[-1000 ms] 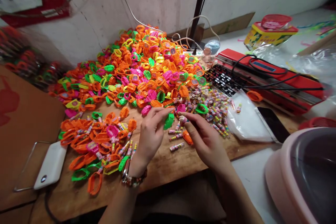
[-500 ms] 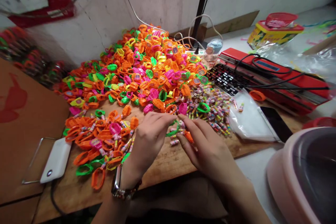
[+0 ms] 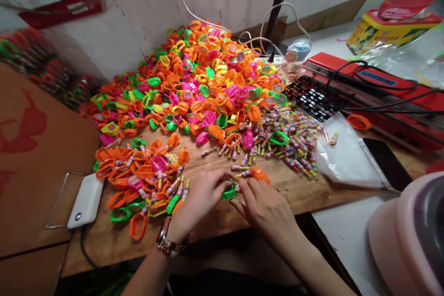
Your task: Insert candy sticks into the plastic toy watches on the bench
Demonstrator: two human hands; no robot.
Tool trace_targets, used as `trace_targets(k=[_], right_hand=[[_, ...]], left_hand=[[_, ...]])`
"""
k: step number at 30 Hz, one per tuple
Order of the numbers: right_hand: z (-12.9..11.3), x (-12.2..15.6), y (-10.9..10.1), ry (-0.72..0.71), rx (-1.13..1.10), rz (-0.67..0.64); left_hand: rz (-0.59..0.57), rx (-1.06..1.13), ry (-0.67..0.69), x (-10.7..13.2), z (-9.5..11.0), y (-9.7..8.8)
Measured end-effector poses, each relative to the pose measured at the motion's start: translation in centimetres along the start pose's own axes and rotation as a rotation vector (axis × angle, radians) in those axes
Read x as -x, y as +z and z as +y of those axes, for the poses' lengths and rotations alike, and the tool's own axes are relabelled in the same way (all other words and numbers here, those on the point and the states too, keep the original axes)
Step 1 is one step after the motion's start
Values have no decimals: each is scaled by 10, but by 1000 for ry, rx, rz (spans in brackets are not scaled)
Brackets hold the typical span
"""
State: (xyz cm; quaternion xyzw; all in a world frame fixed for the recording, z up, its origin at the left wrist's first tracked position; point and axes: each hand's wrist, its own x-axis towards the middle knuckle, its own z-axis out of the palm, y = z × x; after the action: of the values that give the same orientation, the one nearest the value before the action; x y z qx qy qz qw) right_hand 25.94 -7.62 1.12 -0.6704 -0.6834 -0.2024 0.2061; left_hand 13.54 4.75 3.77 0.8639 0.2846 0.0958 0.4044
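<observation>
My left hand [image 3: 207, 193] is closed on a green toy watch [image 3: 228, 193], its fingers round the far side of the band. My right hand [image 3: 265, 203] pinches a small pink-and-white wrapped candy roll [image 3: 237, 188] against the right side of that band; most of the roll is hidden by the fingers. Just beyond my right fingers lie an orange toy watch [image 3: 260, 175] and a few loose candy rolls [image 3: 240, 168]. To the left of my left hand is a smaller pile of toy watches [image 3: 138, 173], several with candy rolls attached.
A large heap of coloured toy watches [image 3: 194, 88] rises against the wall. Right of it lie piled candy rolls [image 3: 294, 141], plastic bags [image 3: 342, 157], a phone [image 3: 386, 162] and a red sealing machine [image 3: 381, 85]. A cardboard box [image 3: 41, 157] and white power bank [image 3: 86, 201] stand left; a pink bin [image 3: 391, 231] right.
Both hands have come closer to the table's front edge, with the green toy watch and candy roll between them. The orange toy watch by my right hand now lies uncovered. The view has shifted slightly.
</observation>
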Motion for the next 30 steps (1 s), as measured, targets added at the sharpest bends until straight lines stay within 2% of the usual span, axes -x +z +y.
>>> trace_targets(k=[5, 10, 14, 22, 27, 30], right_hand=[[-6, -1, 1, -9, 39, -36], [-5, -7, -4, 65, 14, -3], [-10, -10, -3, 74, -22, -25], [-12, -9, -1, 104, 91, -59], [-11, -11, -3, 69, 148, -118], [-12, -9, 2, 11, 143, -147]], left_hand=[[1, 18, 1, 4, -3, -4], [34, 31, -64, 6, 6, -9], [39, 34, -59, 6, 12, -11], [70, 6, -26, 7, 6, -8], [67, -4, 15, 7, 6, -10], [44, 8, -20, 9, 3, -9]])
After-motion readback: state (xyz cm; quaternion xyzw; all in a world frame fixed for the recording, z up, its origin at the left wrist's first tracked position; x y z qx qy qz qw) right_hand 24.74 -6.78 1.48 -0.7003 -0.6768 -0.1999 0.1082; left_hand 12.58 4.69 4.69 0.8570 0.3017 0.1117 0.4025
